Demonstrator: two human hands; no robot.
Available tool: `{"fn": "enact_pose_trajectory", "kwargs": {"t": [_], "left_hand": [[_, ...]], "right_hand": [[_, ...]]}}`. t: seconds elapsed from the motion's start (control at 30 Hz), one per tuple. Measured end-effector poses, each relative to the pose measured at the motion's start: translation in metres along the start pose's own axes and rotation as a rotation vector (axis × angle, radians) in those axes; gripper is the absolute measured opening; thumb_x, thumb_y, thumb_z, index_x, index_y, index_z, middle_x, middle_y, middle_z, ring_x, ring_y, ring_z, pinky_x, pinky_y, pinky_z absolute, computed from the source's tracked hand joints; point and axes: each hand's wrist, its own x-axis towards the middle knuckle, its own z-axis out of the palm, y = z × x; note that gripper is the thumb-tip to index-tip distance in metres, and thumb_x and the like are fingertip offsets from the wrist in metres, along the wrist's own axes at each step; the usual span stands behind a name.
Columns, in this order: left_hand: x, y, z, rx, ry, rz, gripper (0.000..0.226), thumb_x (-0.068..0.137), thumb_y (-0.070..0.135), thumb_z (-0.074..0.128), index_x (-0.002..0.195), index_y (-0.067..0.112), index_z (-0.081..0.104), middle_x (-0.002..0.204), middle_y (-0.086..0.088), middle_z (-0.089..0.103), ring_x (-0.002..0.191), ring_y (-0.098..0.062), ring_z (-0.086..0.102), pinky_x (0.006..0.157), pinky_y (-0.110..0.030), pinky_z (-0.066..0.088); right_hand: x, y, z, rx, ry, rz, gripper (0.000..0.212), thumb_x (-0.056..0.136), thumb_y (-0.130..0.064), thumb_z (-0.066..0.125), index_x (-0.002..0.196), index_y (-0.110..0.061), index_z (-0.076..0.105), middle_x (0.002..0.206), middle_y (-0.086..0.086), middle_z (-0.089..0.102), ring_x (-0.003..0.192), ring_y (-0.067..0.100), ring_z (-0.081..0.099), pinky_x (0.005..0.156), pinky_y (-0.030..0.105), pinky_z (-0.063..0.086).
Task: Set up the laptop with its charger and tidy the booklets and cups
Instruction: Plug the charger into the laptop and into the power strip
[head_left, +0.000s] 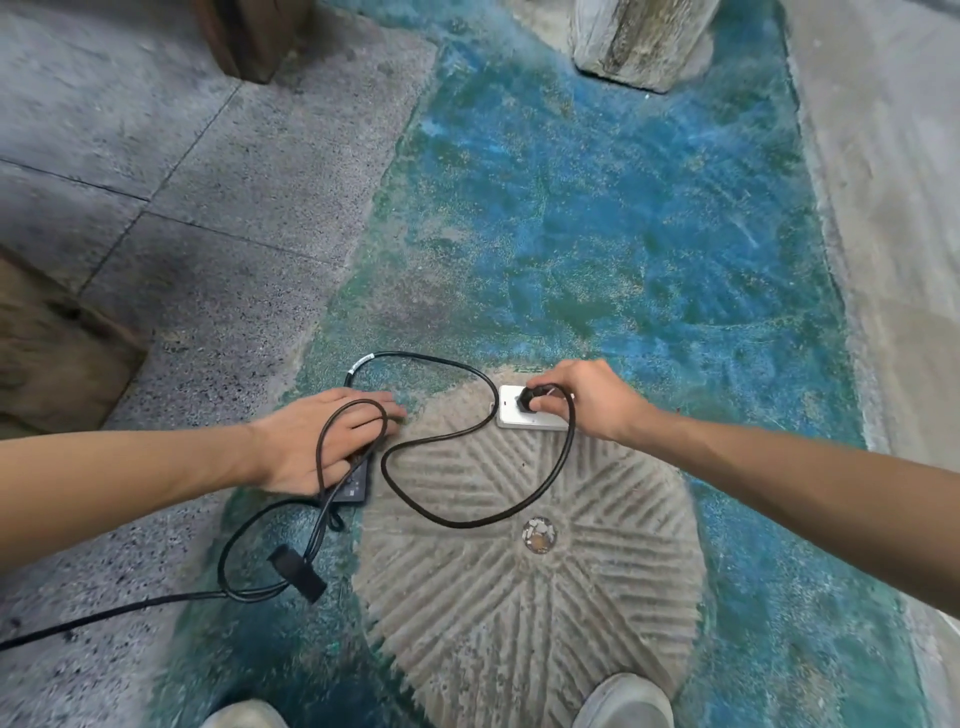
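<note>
Right hand (582, 400): fingers pinched around the black plug (525, 402), seated against the white socket (530, 418) on the grooved millstone (519, 582). Left hand (317, 441): fingers flat and spread, pressing the charger brick (356, 480) to the floor (597, 234); cable (441, 441) loops over that hand.

You've got a black cable (457, 519) looping over a pale grey millstone (530, 582) cut with fanned, radiating grooves. The socket plate (524, 423) is white, the plug (525, 402) black. The charger brick (354, 480) is black too, with a pale label. Around you the floor (597, 208) is mottled blue and green; further left it's speckled grey. Your shoes (623, 701) are light grey.
</note>
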Motion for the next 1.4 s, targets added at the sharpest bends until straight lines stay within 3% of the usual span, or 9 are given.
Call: {"fn": "enact_pose_trajectory", "kwargs": {"t": [0.13,0.2,0.4,0.5,0.63,0.9,1.1,1.23,1.4], "left_hand": [[0.006,0.007,0.011,-0.054,0.044,-0.137,0.067,0.103,0.045,0.029,0.161,0.019,0.007,0.169,0.001,0.0,0.155,-0.016,-0.006,0.127,-0.039,0.004],[0.01,0.01,0.013,-0.097,0.085,-0.177,0.068,0.104,0.047,0.026,0.161,0.02,0.002,0.169,0.001,-0.004,0.155,-0.016,-0.008,0.126,-0.04,0.001],[0.022,0.016,0.025,-0.208,0.135,-0.267,0.07,0.102,0.048,0.027,0.161,0.024,-0.001,0.17,0.003,-0.003,0.156,-0.018,-0.006,0.125,-0.045,0.003],[0.024,0.016,0.03,-0.223,0.146,-0.276,0.069,0.102,0.049,0.026,0.161,0.023,0.001,0.17,0.003,-0.001,0.156,-0.019,-0.003,0.125,-0.045,0.004],[0.023,0.01,0.036,-0.204,0.143,-0.247,0.068,0.102,0.051,0.026,0.161,0.024,0.005,0.17,0.002,0.002,0.156,-0.02,0.001,0.124,-0.045,0.003],[0.026,0.007,0.045,-0.171,0.114,-0.23,0.068,0.102,0.049,0.029,0.161,0.023,0.008,0.17,0.001,0.002,0.156,-0.023,0.001,0.125,-0.045,0.0],[0.03,0.007,0.04,-0.145,0.065,-0.227,0.066,0.103,0.049,0.025,0.161,0.026,0.004,0.17,0.003,0.0,0.156,-0.021,-0.001,0.125,-0.046,0.002],[0.031,0.004,0.033,-0.08,0.031,-0.192,0.063,0.103,0.05,0.021,0.161,0.029,0.005,0.17,0.002,0.004,0.156,-0.021,-0.001,0.124,-0.049,0.008],[0.03,-0.014,0.013,0.04,0.051,-0.192,0.062,0.101,0.05,0.025,0.16,0.033,0.011,0.169,0.002,0.011,0.156,-0.024,0.008,0.123,-0.049,0.014]], "right_hand": [[0.0,0.004,0.01,-0.049,0.019,0.016,0.048,0.091,-0.043,0.07,0.135,-0.023,0.065,0.134,0.0,0.062,0.12,0.02,0.059,0.104,0.038,0.048],[0.001,0.009,0.015,-0.057,0.049,0.009,0.049,0.091,-0.049,0.068,0.135,-0.028,0.064,0.144,-0.007,0.055,0.129,0.017,0.052,0.108,0.038,0.044],[0.007,0.026,0.027,0.006,0.102,-0.056,0.043,0.09,-0.057,0.059,0.126,-0.036,0.069,0.161,-0.016,0.034,0.138,0.014,0.039,0.115,0.048,0.037],[0.009,0.038,0.037,0.029,0.118,-0.09,0.042,0.092,-0.05,0.065,0.133,-0.041,0.06,0.163,-0.02,0.027,0.14,0.011,0.037,0.118,0.051,0.033],[0.013,0.051,0.048,-0.004,0.116,-0.097,0.049,0.096,-0.037,0.068,0.139,-0.048,0.047,0.161,-0.022,0.027,0.146,0.01,0.035,0.121,0.055,0.026],[0.023,0.055,0.052,0.048,0.09,-0.027,0.045,0.092,-0.05,0.068,0.134,-0.051,0.052,0.16,-0.026,0.025,0.147,0.008,0.028,0.123,0.062,0.003],[0.023,0.053,0.049,0.094,0.091,0.008,0.049,0.086,-0.063,0.065,0.132,-0.05,0.055,0.158,-0.024,0.033,0.146,0.009,0.028,0.124,0.059,0.001],[0.021,0.05,0.044,0.09,0.06,0.002,0.066,0.074,-0.079,0.051,0.134,-0.051,0.055,0.161,-0.019,0.032,0.149,0.013,0.025,0.122,0.048,0.006],[0.022,0.048,0.028,-0.09,-0.036,-0.162,0.076,0.082,-0.077,0.053,0.151,-0.053,0.031,0.168,-0.016,0.01,0.157,0.015,0.004,0.121,0.058,0.016]]}}
